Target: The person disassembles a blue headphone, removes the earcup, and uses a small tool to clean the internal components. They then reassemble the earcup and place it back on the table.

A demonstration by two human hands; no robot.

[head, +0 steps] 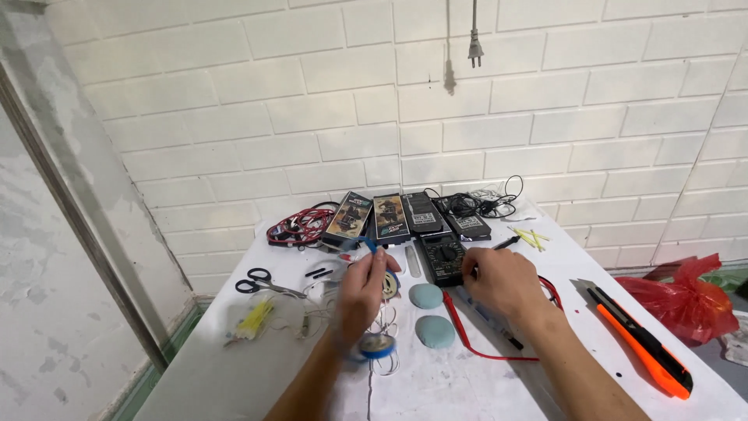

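Note:
My left hand (366, 290) hovers over the middle of the white table (234, 366), fingers pinched on a strip of blue tape (371, 246). A blue tape roll (378, 345) lies just under my left wrist, with thin white wire looped beside it. My right hand (502, 282) rests on the table next to a black multimeter (442, 258), its fingers closed around a black probe (505, 243) by the meter's right edge. A red test lead (466, 337) runs beneath that hand. Two round grey-blue pads (426, 295) lie between my hands.
Several flat black boxes (389, 217) and a red-and-black wire bundle (300, 226) line the wall. Scissors (257, 281) and yellow cable ties (254, 318) lie left. An orange utility knife (643, 339) lies right, by a red plastic bag (686, 300). A plug (475, 51) hangs on the brick wall.

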